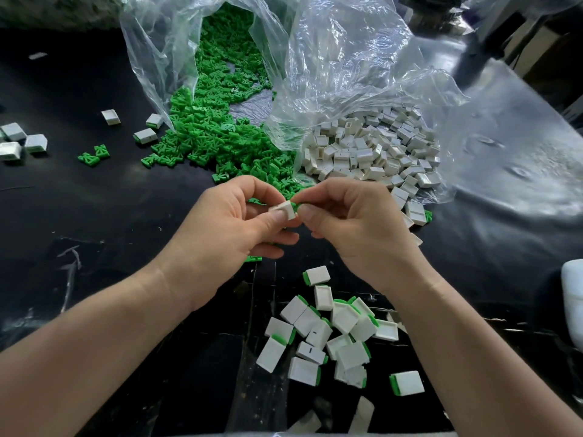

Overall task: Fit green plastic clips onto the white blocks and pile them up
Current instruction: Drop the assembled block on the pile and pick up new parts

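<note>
A short dark mark was seen on a few pieces of the finished pile [325, 335], too small to be read as writing. That pile, white pieces with green edges showing, was heaped loosely below the white block [285, 210], nearer the person and between the forearms.

The white block was pinched between the thumb and curled fingers of the left hand [233, 222], held up above the black table [110, 200]. Against its right edge a green clip [294, 205] was gripped by the curled thumb and forefinger of the right hand [353, 222]. Only a sliver of green was shown, and how far the clip was seated could not be told.

Beyond the white block, up and to the left, a heap of loose clips [214, 134] was spilled from a clear plastic bag [347, 58]. Up and to the right of it, a heap of bare blocks [372, 152] was half veiled by wrinkled clear film.

Far left of the white block, a few finished pieces [19, 140] were cut by the frame edge, with two stray clips [94, 154] laid nearer in. Far right and lower, a pale rounded object [572, 298] was cut off and could not be identified. Bare dark tabletop was seen directly left of the white block, out to the frame edge.
</note>
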Tool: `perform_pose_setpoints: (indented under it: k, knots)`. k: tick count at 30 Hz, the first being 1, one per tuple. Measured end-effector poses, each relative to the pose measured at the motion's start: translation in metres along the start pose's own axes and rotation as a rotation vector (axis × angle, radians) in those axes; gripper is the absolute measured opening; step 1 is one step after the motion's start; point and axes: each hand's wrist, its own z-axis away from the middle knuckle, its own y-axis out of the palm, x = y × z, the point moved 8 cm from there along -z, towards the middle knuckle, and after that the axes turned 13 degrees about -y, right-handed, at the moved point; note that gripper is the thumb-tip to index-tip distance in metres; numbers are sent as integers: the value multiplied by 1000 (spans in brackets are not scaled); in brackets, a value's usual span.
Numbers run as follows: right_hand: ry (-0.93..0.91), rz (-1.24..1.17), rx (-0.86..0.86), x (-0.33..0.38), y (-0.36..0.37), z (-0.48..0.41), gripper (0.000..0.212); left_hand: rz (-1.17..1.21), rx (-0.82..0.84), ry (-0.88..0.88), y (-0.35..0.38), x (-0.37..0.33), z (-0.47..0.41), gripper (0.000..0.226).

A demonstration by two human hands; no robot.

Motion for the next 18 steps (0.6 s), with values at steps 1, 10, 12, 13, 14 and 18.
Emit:
perform_pose_setpoints:
  k: [1,10,12,13,14,18]
  knots:
    - [-3,16,14,0,1,0,27,-23,-10,9,0,0,0,5]
    - [69,129,60,-6,4,3,18,-91,-49,81,-5,-4,1,9]
    - [75,146,76,-6,6,3,19,-77,-62,82,-8,-4,0,8]
    - [78,148,81,-6,6,4,20,-61,-59,76,-8,-3,0,7]
    - [80,150,87,-6,6,4,21,-47,-53,74,-8,-3,0,6]
    - [59,169,129,-2,8,4,23,-19,-53,92,-9,-5,0,15]
